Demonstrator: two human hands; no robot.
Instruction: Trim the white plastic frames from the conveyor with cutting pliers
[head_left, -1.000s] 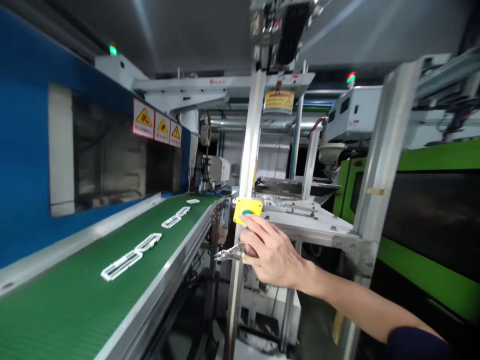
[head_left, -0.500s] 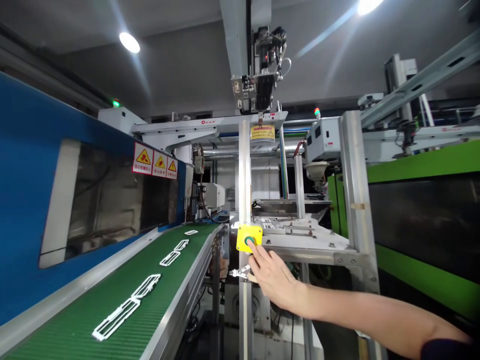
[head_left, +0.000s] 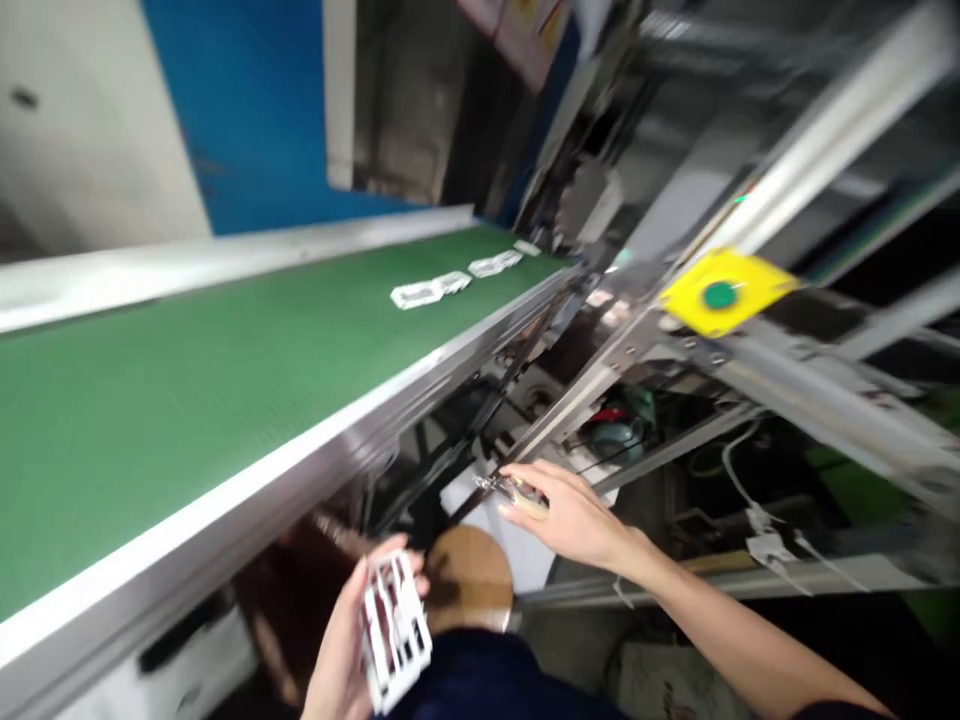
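Green belt (head_left: 225, 400) bears white frames (head_left: 441, 287), not yet picked up; left hand (head_left: 343, 640), part-closed, grips one slotted piece (head_left: 407, 603); right hand (head_left: 574, 515) curls around pliers (head_left: 525, 492).

left fingers (head_left: 357, 585) hold slotted white part (head_left: 409, 612); right fingers (head_left: 536, 475) hold pliers (head_left: 495, 484); white pieces (head_left: 433, 290) on green belt (head_left: 225, 400).

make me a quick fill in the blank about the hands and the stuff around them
Of the left hand and right hand, the one holding pliers is the ____.
The slotted frame in the other hand is ____.
Similar pieces lie on the ____ conveyor belt.
The plate around the green button is ____.

Missing words: right; white; green; yellow
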